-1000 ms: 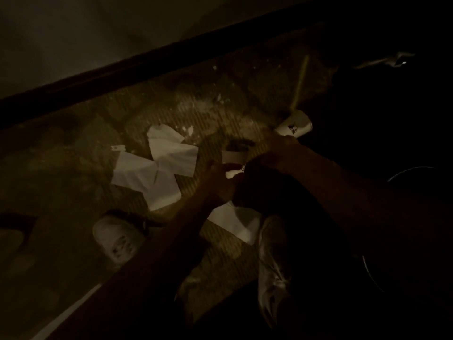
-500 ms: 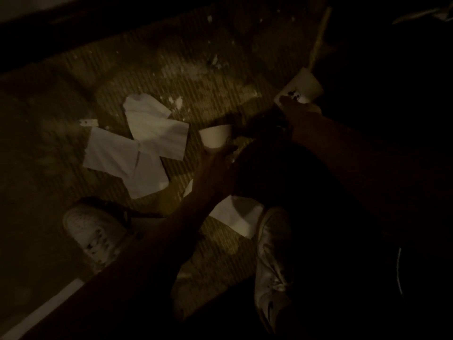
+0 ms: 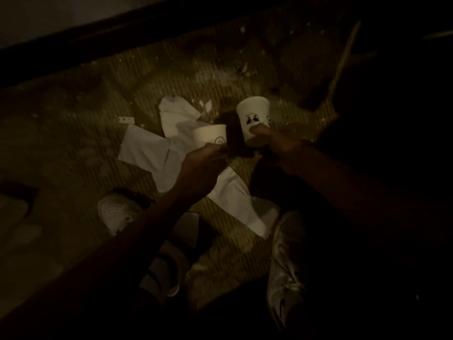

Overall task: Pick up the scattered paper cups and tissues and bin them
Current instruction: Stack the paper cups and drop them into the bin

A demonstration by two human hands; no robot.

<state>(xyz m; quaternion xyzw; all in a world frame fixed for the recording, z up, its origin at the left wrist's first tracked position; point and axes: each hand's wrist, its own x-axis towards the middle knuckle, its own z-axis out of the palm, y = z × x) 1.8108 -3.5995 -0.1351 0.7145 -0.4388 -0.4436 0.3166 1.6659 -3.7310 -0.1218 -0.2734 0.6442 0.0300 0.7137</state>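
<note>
The scene is very dark. My left hand [image 3: 201, 165] holds a white paper cup [image 3: 209, 137] with a small dark print, lifted above the floor. Just to its right, my right hand [image 3: 277, 146] grips a second white paper cup [image 3: 253, 116] with a panda print, tilted with its base upward. The two cups are close together, a dark gap between them. White tissues lie flat on the striped mat: a cluster of overlapping tissues [image 3: 147, 148] left of my hands and one tissue [image 3: 242, 204] under my forearms.
A white shoe [image 3: 114, 212] stands on the mat at the lower left and another white shoe [image 3: 284, 271] at the lower right. A dark raised edge [image 3: 122, 42] runs across the top. A thin stick [image 3: 343, 60] leans at the upper right. Small white scraps dot the mat.
My right hand took the panda cup from the far right and brought it in beside the left hand's cup. My left hand lifted its cup higher. The view shifted.
</note>
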